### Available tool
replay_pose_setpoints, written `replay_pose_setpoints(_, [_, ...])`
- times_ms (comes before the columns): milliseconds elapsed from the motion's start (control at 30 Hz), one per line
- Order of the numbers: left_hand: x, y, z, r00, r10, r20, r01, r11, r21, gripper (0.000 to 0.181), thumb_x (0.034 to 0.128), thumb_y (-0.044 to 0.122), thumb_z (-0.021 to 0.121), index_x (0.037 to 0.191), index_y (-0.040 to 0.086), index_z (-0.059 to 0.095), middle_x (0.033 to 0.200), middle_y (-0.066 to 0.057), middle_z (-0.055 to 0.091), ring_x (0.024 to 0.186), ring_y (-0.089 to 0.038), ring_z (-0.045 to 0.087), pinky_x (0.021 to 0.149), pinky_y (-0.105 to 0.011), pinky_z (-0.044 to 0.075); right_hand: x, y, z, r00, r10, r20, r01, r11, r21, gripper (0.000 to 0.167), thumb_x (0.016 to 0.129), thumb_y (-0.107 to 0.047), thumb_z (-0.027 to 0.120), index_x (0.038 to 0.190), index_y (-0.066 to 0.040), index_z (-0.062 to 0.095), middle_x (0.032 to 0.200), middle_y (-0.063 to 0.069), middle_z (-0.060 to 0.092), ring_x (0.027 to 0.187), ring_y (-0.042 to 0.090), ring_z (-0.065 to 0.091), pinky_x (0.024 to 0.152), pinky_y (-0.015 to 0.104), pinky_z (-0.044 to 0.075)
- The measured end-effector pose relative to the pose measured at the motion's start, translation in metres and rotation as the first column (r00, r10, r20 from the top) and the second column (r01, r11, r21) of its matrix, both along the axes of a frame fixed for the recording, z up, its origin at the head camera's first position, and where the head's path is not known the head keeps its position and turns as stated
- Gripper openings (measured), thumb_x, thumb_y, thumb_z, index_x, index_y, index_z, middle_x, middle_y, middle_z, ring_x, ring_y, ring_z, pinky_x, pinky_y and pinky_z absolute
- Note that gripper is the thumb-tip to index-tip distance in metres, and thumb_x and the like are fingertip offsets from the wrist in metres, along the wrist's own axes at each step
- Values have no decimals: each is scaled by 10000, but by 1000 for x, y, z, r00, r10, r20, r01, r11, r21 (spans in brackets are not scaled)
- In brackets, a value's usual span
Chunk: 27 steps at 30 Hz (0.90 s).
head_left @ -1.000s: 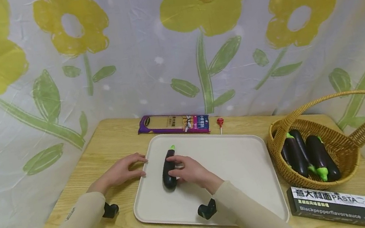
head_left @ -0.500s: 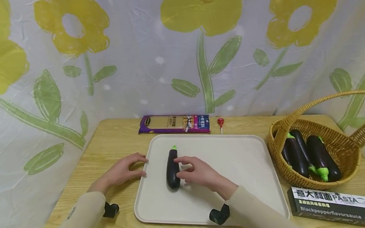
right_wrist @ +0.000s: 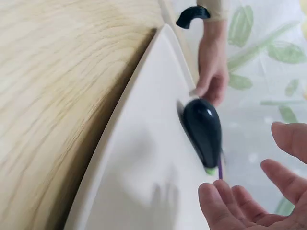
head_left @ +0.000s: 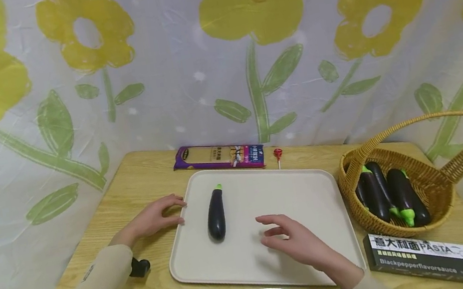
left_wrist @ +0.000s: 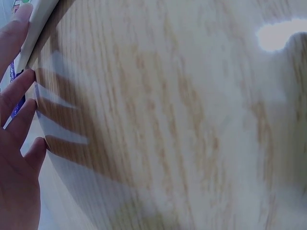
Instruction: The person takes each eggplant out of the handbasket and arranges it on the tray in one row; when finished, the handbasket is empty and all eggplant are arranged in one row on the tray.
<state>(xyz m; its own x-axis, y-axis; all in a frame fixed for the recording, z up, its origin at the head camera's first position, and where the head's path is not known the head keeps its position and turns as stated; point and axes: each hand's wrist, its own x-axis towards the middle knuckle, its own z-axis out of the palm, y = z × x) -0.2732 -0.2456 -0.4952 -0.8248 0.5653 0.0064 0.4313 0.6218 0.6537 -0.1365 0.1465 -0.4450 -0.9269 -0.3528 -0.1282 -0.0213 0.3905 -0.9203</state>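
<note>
One eggplant [head_left: 216, 215] lies lengthwise on the left part of the white tray [head_left: 284, 191], its green tip pointing to the back. My left hand [head_left: 154, 218] rests at the tray's left edge with relaxed, spread fingers. Over the middle of the tray is my right hand [head_left: 296, 240], fingers loosely bent and holding nothing, apart from the eggplant. In the right wrist view the eggplant [right_wrist: 203, 129] lies beyond the fingers of my right hand [right_wrist: 254, 206]. The left wrist view shows the left hand [left_wrist: 19, 134] beside the tray rim.
A wicker basket [head_left: 438, 205] with several eggplants stands right of the tray. In front of it lies a black pasta box [head_left: 445, 257]. Behind the tray are a purple pasta packet [head_left: 218, 156] and a red lollipop [head_left: 278, 153]. A flowered curtain [head_left: 183, 71] hangs behind the table.
My right hand has let go of the eggplant and moved right, toward the front of the tray. The eggplant shifted slightly. My left hand has stayed in place.
</note>
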Motion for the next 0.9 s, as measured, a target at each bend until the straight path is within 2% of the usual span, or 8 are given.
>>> replay_pose_setpoints(167, [0, 1, 2, 1000, -3, -10, 3, 1000, -1, 465, 882, 336, 734, 1278, 116, 630, 1419, -154, 512, 1415, -411, 291, 1141, -579, 236, 16, 27, 3, 995, -90, -29, 90, 996, -6, 472, 930, -279, 687, 1373, -185, 555, 1403, 37, 508, 1210, 268, 563, 947, 410, 502])
replay_pose_setpoints(300, [1, 0, 2, 1000, 1, -8, -1, 1000, -9, 465, 888, 342, 727, 1284, 121, 628, 1423, -154, 508, 1416, -412, 289, 1140, -581, 236, 25, 46, 7, 984, -162, -73, 163, 987, 8, 436, 921, -224, 701, 1339, -225, 577, 1377, 21, 529, 1184, 250, 580, 969, 423, 492])
replay_pose_setpoints(400, [2, 0, 3, 1000, 5, -7, -5, 1000, -16, 465, 891, 351, 722, 1286, 124, 628, 1427, -157, 504, 1415, -418, 286, 1137, -588, 236, 32, 58, 11, 977, -189, -96, 193, 981, 29, 419, 919, -214, 704, 1320, -243, 584, 1367, 23, 533, 1178, 251, 582, 956, 424, 506])
replay_pose_setpoints(567, [2, -2, 3, 1000, 3, -21, -3, 1000, -21, 460, 893, 367, 716, 1276, 128, 632, 1419, -162, 511, 1406, -429, 297, 1132, -595, 240, 38, 78, 24, 966, -204, -159, 220, 972, 85, 406, 924, -242, 697, 1314, -214, 589, 1362, 65, 529, 1171, 279, 585, 927, 433, 529])
replay_pose_setpoints(667, [1, -2, 2, 1000, -3, -23, 2, 1000, -20, 455, 890, 369, 719, 1272, 136, 635, 1413, -157, 517, 1403, -429, 303, 1130, -594, 244, 40, 90, 33, 953, -215, -214, 243, 963, 115, 413, 927, -236, 695, 1320, -171, 589, 1361, 98, 527, 1154, 300, 594, 888, 398, 548])
replay_pose_setpoints(800, [-2, -2, -1, 1000, -9, -27, 8, 1000, -22, 458, 886, 390, 718, 1270, 156, 636, 1410, -149, 523, 1402, -427, 307, 1128, -594, 249, 39, 108, 49, 938, -219, -268, 276, 941, 195, 443, 943, -258, 674, 1349, -121, 563, 1343, 129, 529, 1133, 311, 604, 831, 351, 549])
replay_pose_setpoints(900, [-3, -2, -3, 1000, -11, -29, 11, 1000, -21, 463, 884, 403, 716, 1270, 162, 635, 1410, -149, 522, 1402, -427, 307, 1128, -594, 249, 35, 125, 61, 934, -212, -287, 292, 917, 271, 475, 959, -292, 649, 1379, -102, 531, 1355, 156, 516, 1136, 333, 601, 821, 388, 549])
